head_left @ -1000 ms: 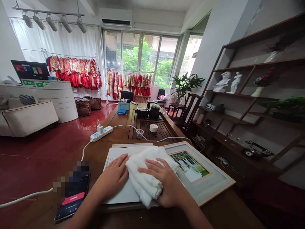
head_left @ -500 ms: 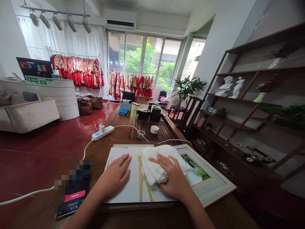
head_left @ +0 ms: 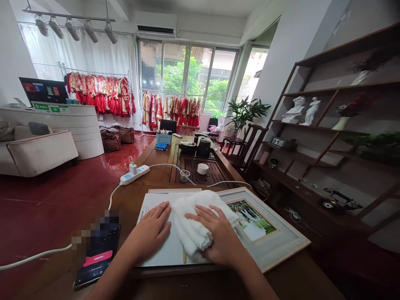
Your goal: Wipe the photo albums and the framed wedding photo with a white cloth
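Observation:
My left hand [head_left: 153, 227] lies flat with its fingers stretched out on a white board [head_left: 156, 259], near the board's left side. My right hand [head_left: 218, 235] rests over a bunched white cloth [head_left: 190, 216], fingers draped on top and thumb hidden, pressing it against the board. Only the lower tip of a cream A-shaped strip [head_left: 185, 256] shows from under the cloth. To the right, a pale picture frame [head_left: 287, 237] lies at an angle, holding a photo [head_left: 253, 221]; the cloth covers the photo's near left part.
A phone [head_left: 98, 254] lies left of my left arm. A white power strip [head_left: 135, 174] with cables sits beyond it. Farther back are a tea tray [head_left: 215, 173] with a white cup [head_left: 202, 168], a glass [head_left: 184, 176] and a dark kettle [head_left: 203, 146]. Shelves [head_left: 315, 129] stand at the right.
My right hand has slid the cloth a little to the left, so it now covers most of the cream strip and bares more of the photo. My left hand has stayed in place.

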`<state>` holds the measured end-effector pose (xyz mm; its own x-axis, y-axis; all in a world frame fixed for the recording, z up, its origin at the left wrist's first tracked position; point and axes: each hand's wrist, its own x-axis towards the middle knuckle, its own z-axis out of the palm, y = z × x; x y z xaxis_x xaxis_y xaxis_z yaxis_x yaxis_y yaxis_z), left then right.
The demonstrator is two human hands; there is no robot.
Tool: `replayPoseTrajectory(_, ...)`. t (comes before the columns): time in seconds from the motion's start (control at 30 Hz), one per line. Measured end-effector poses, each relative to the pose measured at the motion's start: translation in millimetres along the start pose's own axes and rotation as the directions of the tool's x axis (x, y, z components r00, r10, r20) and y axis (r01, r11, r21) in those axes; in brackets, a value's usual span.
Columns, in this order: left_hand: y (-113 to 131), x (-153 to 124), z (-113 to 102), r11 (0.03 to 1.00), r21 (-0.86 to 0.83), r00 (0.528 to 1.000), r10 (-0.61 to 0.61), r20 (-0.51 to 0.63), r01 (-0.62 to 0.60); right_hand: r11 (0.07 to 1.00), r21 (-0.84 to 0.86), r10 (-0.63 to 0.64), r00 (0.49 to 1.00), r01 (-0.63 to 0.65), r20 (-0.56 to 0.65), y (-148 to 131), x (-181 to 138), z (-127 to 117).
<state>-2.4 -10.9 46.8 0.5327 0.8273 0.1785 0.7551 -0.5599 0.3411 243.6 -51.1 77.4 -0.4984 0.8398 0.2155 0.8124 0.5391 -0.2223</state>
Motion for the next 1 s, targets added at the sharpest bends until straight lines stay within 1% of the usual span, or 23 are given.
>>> replayPoseTrajectory(0.1, -0.5, 0.1, -0.3, 1.0, 0.01, 1.0, -0.009, 0.017, 0.009, 0.99, -0.056, 0.125, 0.989, -0.13, -0.082, 16.3, -2.8, 0.0)
replayPoseTrajectory(0.2, 0.3, -0.1, -1.8, 1.0, 0.007, 1.0, -0.008, 0.028, 0.008, 0.968, -0.086, 0.221, 0.963, -0.236, -0.154, 31.7, -7.4, -0.1)
replayPoseTrajectory(0.3, 1.9, -0.3, -3.0, 1.0, 0.009, 0.999, -0.012, 0.032, 0.011, 0.956, -0.088, 0.258, 0.945, -0.28, -0.202, 37.9, -10.2, -0.1)
replayPoseTrajectory(0.37, 2.6, -0.3, -3.2, 1.0, 0.013, 1.0, -0.009, 0.029, 0.009, 0.964, -0.086, 0.233, 0.954, -0.253, -0.187, 34.4, -10.3, -0.7)
replayPoseTrajectory(0.47, 2.7, 0.2, -2.8, 1.0, 0.022, 1.0, -0.007, 0.027, 0.006, 0.986, -0.061, 0.147, 0.982, -0.155, -0.122, 20.3, -9.4, -1.6)
replayPoseTrajectory(0.57, 1.7, 1.1, -1.7, 0.999, 0.032, 0.999, -0.014, 0.037, 0.013, 0.999, -0.01, 0.053, 0.997, -0.053, -0.063, 3.3, -10.6, -1.2)
replayPoseTrajectory(0.7, -1.3, 2.2, 1.2, 1.0, 0.029, 0.999, 0.003, 0.032, -0.004, 0.994, 0.068, -0.089, 0.995, 0.086, 0.04, -14.4, -16.7, 1.7)
replayPoseTrajectory(0.77, -2.8, 2.2, 2.6, 1.0, 0.023, 0.999, 0.01, 0.035, -0.011, 0.989, 0.081, -0.133, 0.989, 0.128, 0.064, -18.9, -20.2, 3.6)
replayPoseTrajectory(0.9, -3.7, 1.9, 3.3, 1.0, 0.031, 0.999, -0.002, 0.033, 0.001, 0.984, 0.023, -0.177, 0.984, 0.176, 0.033, -18.7, -28.3, 7.3)
replayPoseTrajectory(1.0, -2.9, 1.1, 2.9, 0.999, 0.052, 0.999, -0.003, 0.041, 0.001, 0.971, -0.067, -0.235, 0.97, 0.231, -0.062, -14.4, -38.9, 9.0)
